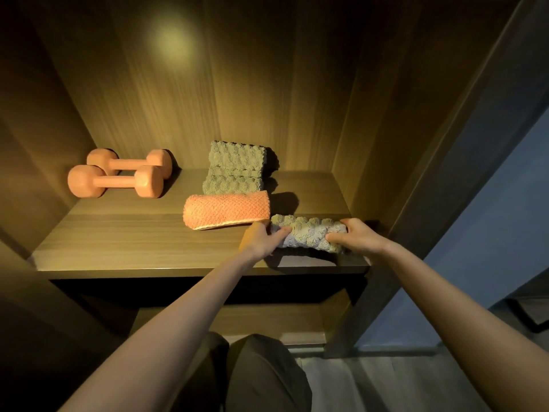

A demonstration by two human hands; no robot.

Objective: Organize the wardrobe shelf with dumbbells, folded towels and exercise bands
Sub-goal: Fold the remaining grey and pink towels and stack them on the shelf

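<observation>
On the wood-grain wardrobe shelf (118,242) we log our left hand (261,237) and right hand (356,236) gripping the ends of a grey towel (309,231), perhaps lifted, front right beside an orange towel (227,211); dumbbells (116,181) back left, blue wall (490,218) right.

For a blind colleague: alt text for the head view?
The left hand and right hand grip a rolled grey towel at the shelf's front right. Beyond lie an orange towel and a folded grey towel; two orange dumbbells sit back left.

Forearms (190,316) bare; dark trousers (261,379) over knees.
</observation>
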